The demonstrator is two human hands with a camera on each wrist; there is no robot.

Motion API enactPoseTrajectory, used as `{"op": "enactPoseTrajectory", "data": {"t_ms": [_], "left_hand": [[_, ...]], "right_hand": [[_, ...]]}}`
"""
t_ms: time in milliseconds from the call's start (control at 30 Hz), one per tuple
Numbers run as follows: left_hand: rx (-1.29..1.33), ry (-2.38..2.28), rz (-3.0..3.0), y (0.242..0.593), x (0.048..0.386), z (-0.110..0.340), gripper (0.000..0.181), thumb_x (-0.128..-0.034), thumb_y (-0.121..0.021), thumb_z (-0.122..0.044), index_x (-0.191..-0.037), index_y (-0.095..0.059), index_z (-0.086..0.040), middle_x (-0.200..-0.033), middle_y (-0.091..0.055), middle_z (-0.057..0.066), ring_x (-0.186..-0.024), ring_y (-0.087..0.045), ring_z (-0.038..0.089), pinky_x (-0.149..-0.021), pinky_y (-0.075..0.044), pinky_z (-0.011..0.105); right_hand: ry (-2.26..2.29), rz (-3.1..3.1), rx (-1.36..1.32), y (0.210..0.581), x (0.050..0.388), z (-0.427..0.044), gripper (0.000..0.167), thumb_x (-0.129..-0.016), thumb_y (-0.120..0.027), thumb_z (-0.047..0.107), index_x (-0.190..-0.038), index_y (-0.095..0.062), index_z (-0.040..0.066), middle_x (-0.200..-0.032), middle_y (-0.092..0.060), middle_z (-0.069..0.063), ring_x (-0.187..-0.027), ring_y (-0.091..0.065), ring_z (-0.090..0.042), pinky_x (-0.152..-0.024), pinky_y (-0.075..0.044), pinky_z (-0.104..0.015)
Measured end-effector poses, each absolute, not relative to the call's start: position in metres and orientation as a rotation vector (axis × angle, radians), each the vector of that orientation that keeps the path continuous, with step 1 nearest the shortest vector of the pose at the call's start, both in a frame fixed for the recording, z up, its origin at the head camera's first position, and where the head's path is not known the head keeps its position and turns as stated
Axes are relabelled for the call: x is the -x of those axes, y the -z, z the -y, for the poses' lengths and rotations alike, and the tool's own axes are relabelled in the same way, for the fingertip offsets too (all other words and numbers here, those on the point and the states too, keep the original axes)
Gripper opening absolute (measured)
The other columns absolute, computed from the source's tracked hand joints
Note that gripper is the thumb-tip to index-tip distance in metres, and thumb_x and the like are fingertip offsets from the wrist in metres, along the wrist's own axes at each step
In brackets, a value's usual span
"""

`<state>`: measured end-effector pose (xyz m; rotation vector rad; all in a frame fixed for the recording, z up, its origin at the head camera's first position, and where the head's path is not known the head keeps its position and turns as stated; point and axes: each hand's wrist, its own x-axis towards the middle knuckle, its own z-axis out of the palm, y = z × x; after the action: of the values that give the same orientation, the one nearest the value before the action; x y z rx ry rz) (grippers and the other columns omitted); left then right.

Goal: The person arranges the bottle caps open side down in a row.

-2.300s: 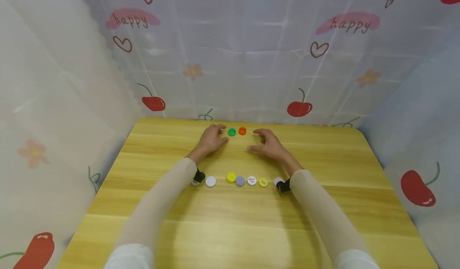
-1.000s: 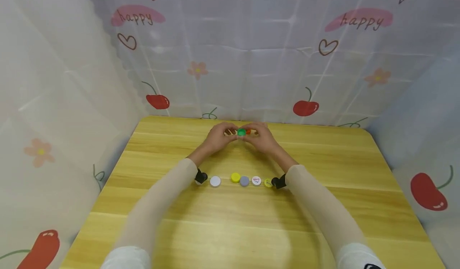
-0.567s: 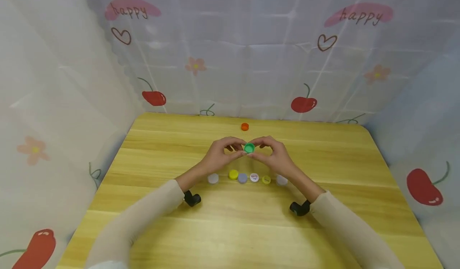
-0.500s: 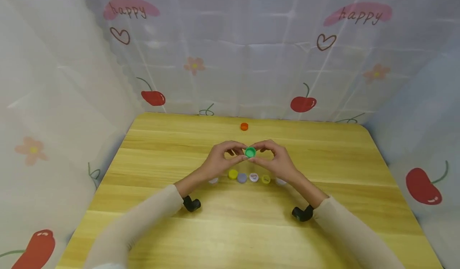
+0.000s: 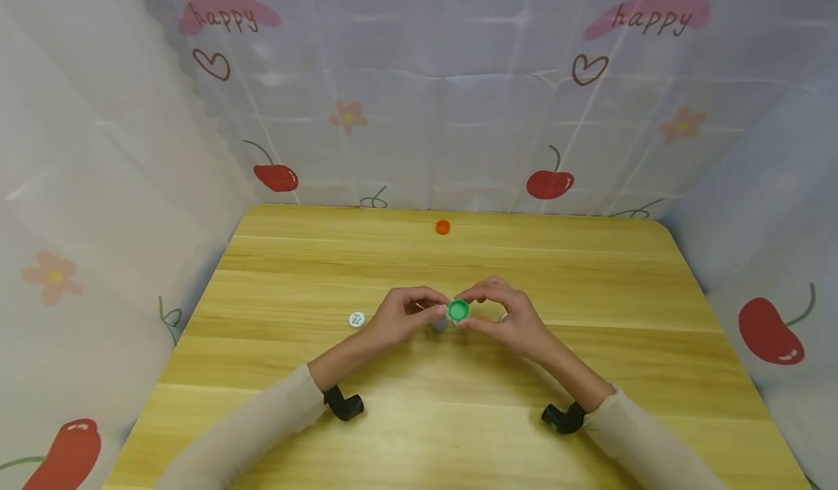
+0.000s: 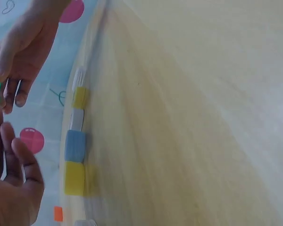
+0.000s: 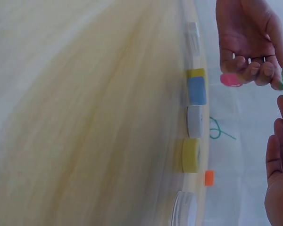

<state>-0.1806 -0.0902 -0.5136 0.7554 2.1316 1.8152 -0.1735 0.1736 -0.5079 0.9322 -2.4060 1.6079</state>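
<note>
A green bottle cap (image 5: pixel 459 310), hollow side up, is held above the table between both hands. The left hand (image 5: pixel 395 323) pinches its left edge with thumb and forefinger. From the other side, the right hand (image 5: pixel 513 320) grips it, forefinger at the far rim and thumb at the near rim. A purple-blue cap (image 5: pixel 439 325) shows partly below the green one, in a row of caps largely hidden by the hands in the head view. In the right wrist view, a white cap (image 7: pixel 195 121) and a yellow cap (image 7: pixel 191 155) stand in that row.
An orange cap (image 5: pixel 442 227) lies near the back edge of the wooden table (image 5: pixel 419 417). A white cap with a blue pattern (image 5: pixel 356 319) lies left of the left hand. Printed curtains (image 5: pixel 419 134) enclose the back and sides.
Both hands closed in on the green cap beside the orange one, lifted it, and carried it toward the person to above the row of caps. The orange cap stayed near the back edge.
</note>
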Motion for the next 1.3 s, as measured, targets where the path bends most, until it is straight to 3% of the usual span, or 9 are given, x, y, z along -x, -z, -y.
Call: {"op": "enactPoseTrajectory", "data": {"t_ms": [167,367,467,600,767,867,1067,1200,1300], "left_hand": [[-0.686,-1.791,-2.064,0.515,0.185,0.090,0.018,-0.1040,-0.071,-0.016,-0.114,-0.080,-0.005,-0.108,-0.078,0.021,-0.091,-0.068,0.011,-0.084,-0.056,0.027],[-0.635,-1.780,-2.011,0.516,0.187,0.087,0.017,-0.1004,-0.071,-0.013,-0.109,-0.080,0.000,-0.098,-0.079,0.000,-0.088,-0.068,0.012,-0.086,-0.058,0.030],[-0.626,-1.766,-2.024,0.517,0.188,0.087,0.016,-0.0991,-0.072,-0.014,-0.107,-0.080,-0.003,-0.094,-0.078,-0.007,-0.086,-0.067,0.011,-0.085,-0.057,0.029],[-0.681,-1.706,-2.146,0.515,0.186,0.090,0.012,-0.0982,-0.075,-0.020,-0.105,-0.082,-0.013,-0.094,-0.078,-0.007,-0.088,-0.068,0.014,-0.084,-0.056,0.030],[-0.974,-1.535,-2.457,0.508,0.185,0.096,0.010,-0.0969,-0.079,-0.021,-0.106,-0.080,-0.023,-0.099,-0.076,-0.008,-0.094,-0.070,0.022,-0.088,-0.059,0.035],[-1.289,-1.408,-2.628,0.507,0.185,0.096,0.012,-0.0936,-0.081,-0.016,-0.105,-0.079,-0.020,-0.097,-0.076,-0.007,-0.094,-0.068,0.020,-0.085,-0.059,0.033],[-1.987,-1.084,-2.844,0.508,0.186,0.090,0.018,-0.0855,-0.085,-0.014,-0.102,-0.079,-0.012,-0.096,-0.078,-0.003,-0.088,-0.068,0.012,-0.081,-0.058,0.022],[-2.092,-1.041,-2.882,0.508,0.185,0.087,0.018,-0.0858,-0.086,-0.016,-0.102,-0.079,-0.012,-0.095,-0.078,-0.004,-0.086,-0.069,0.010,-0.081,-0.058,0.019],[-2.105,-1.022,-2.895,0.507,0.184,0.086,0.018,-0.0865,-0.086,-0.016,-0.103,-0.079,-0.012,-0.096,-0.078,-0.004,-0.087,-0.069,0.010,-0.081,-0.058,0.019]], "right_hand": [[-1.579,2.419,-0.952,0.510,0.171,-0.176,0.039,-0.083,-0.093,0.007,-0.118,-0.081,0.020,-0.112,-0.078,0.000,-0.106,-0.064,-0.027,-0.092,-0.054,-0.034],[-1.598,2.450,-0.960,0.512,0.171,-0.176,0.040,-0.085,-0.092,0.008,-0.121,-0.080,0.022,-0.113,-0.078,0.002,-0.106,-0.063,-0.034,-0.092,-0.055,-0.041],[-1.594,2.457,-0.970,0.512,0.170,-0.175,0.041,-0.085,-0.092,0.009,-0.122,-0.079,0.022,-0.114,-0.078,0.003,-0.105,-0.063,-0.034,-0.091,-0.055,-0.042],[-1.626,2.482,-0.981,0.514,0.170,-0.175,0.042,-0.089,-0.089,0.009,-0.127,-0.076,0.019,-0.118,-0.078,-0.001,-0.103,-0.067,-0.031,-0.090,-0.058,-0.038],[-1.916,2.579,-0.932,0.515,0.175,-0.178,0.020,-0.107,-0.068,0.015,-0.126,-0.073,0.012,-0.109,-0.076,-0.015,-0.096,-0.074,-0.035,-0.087,-0.065,-0.038],[-2.121,2.581,-0.963,0.515,0.178,-0.180,0.021,-0.113,-0.056,0.015,-0.122,-0.071,0.004,-0.104,-0.073,-0.026,-0.090,-0.074,-0.043,-0.084,-0.066,-0.046],[-2.420,2.561,-1.108,0.517,0.181,-0.187,0.029,-0.113,-0.052,0.013,-0.124,-0.067,-0.010,-0.113,-0.073,-0.025,-0.096,-0.074,-0.037,-0.088,-0.066,-0.047],[-2.491,2.538,-1.229,0.518,0.181,-0.189,0.032,-0.113,-0.051,0.011,-0.126,-0.063,-0.016,-0.113,-0.072,-0.027,-0.100,-0.071,-0.034,-0.089,-0.064,-0.050],[-2.529,2.488,-1.261,0.518,0.181,-0.188,0.031,-0.113,-0.051,0.012,-0.125,-0.063,-0.014,-0.113,-0.070,-0.027,-0.100,-0.070,-0.032,-0.088,-0.064,-0.051]]}}
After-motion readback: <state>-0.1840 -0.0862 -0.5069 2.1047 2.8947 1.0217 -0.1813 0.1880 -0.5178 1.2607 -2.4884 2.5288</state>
